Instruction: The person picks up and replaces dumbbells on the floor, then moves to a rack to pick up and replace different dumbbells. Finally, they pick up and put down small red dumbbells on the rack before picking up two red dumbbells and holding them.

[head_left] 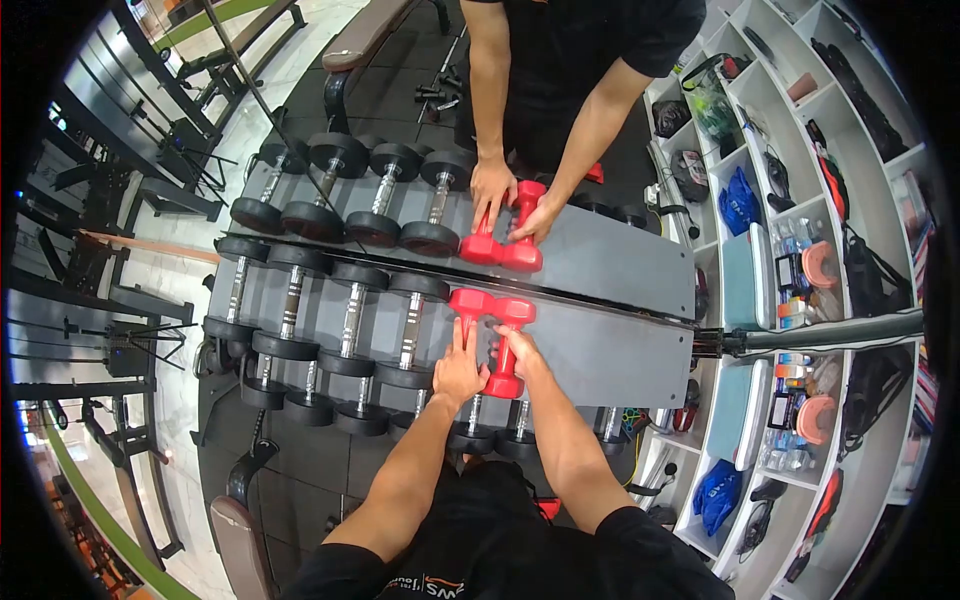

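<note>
Two small red dumbbells lie side by side on the grey rack shelf, next to a row of black ones. My left hand (459, 370) is closed over the handle of the left red dumbbell (470, 302) and hides its near end. Around the handle of the right red dumbbell (515, 313) are the thumb and fingers of my right hand (525, 355). Both ends of this one show, and the far heads of the two sit close together.
Black dumbbells with chrome handles (353, 320) stand to the left, with more on a lower tier. A mirror behind the grey shelf (610, 350) reflects my arms and the weights. White cubbies (745, 420) holding bags and bottles are at right; a padded bench (240, 550) is at lower left.
</note>
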The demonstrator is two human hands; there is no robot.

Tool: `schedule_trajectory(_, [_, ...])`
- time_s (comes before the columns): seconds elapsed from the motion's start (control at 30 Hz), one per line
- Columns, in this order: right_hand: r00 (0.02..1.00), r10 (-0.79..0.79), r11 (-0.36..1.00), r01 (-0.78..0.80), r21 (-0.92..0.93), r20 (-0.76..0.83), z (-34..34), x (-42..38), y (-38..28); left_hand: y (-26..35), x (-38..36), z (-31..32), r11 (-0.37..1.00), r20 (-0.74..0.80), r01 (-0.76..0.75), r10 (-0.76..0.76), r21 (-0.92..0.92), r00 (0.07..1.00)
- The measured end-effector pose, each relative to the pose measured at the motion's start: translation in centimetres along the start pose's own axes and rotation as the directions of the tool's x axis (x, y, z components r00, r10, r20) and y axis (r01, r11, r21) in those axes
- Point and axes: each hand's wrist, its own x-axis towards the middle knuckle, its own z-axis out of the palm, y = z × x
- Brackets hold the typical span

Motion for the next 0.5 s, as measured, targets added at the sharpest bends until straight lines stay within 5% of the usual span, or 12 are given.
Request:
schedule_trajectory(0.27, [0.997, 0.076, 0.996, -0.076, 0.051, 0.008, 0.7, -0.8, -0.2, -0.2, 0.1, 0.0, 0.999, 0.0, -0.007, 0.007, 0.034, 1.0])
schedule_trajectory(0.5, [0.988, 0.045, 0.997, -0.034, 0.07, -0.15, 1.6, -0.4, -0.1, -0.3, 0.4, 0.1, 0.999, 0.019, 0.005, -0.005, 0.04, 1.0])
